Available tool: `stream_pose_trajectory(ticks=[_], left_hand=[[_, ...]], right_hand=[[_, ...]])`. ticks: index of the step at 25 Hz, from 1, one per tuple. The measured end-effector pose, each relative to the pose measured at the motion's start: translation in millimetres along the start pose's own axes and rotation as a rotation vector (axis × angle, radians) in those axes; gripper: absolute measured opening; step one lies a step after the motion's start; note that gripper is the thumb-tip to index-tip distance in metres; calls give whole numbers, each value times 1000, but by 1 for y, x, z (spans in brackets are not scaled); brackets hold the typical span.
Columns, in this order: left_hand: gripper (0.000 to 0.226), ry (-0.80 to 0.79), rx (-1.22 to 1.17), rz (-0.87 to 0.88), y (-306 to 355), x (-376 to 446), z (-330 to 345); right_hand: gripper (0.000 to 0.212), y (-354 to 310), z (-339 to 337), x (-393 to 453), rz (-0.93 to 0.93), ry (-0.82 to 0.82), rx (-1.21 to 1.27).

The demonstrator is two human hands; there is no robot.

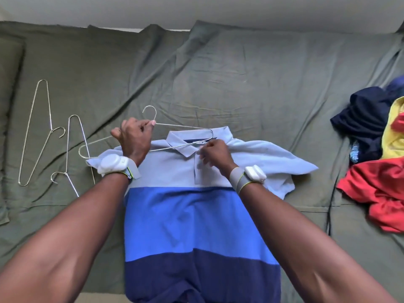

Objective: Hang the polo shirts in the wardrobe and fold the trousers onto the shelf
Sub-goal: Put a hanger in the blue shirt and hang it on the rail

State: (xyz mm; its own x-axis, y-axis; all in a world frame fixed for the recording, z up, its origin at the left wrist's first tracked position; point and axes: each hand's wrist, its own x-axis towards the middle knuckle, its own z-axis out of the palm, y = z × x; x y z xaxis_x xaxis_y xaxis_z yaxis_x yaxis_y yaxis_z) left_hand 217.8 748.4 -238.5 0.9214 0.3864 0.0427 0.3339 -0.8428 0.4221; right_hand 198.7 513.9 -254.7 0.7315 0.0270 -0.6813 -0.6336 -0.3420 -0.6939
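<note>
A polo shirt in light blue, mid blue and navy bands lies face up on the bed, collar away from me. My left hand grips a wire hanger near its hook, holding it just above the collar. The hanger's right end reaches the collar opening. My right hand pinches the shirt's placket just below the collar.
Two more wire hangers lie on the olive green sheet to the left. A heap of clothes, navy, yellow and red, sits at the right edge. A pillow lies far left.
</note>
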Motion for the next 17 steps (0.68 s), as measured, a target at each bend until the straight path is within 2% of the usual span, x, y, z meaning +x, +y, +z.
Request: stream_pose_trajectory(ticks=[2, 4, 6, 11, 15, 17], left_hand=[[28, -20, 17, 16, 0, 12, 7], [28, -43, 5, 30, 3, 17, 17], [28, -66, -27, 53, 11, 18, 29], [25, -120, -109, 128, 32, 15, 53], [24, -191, -224, 165, 62, 8, 73], [23, -225, -281, 196, 84, -3, 84]], right_hand=[[18, 2, -27, 13, -30, 347, -235], [28, -3, -47, 23, 9, 460, -333], [38, -12, -60, 35, 42, 413, -415], [15, -26, -73, 47, -46, 283, -662], [21, -35, -78, 50, -133, 287, -588], [20, -41, -76, 55, -235, 226, -444]])
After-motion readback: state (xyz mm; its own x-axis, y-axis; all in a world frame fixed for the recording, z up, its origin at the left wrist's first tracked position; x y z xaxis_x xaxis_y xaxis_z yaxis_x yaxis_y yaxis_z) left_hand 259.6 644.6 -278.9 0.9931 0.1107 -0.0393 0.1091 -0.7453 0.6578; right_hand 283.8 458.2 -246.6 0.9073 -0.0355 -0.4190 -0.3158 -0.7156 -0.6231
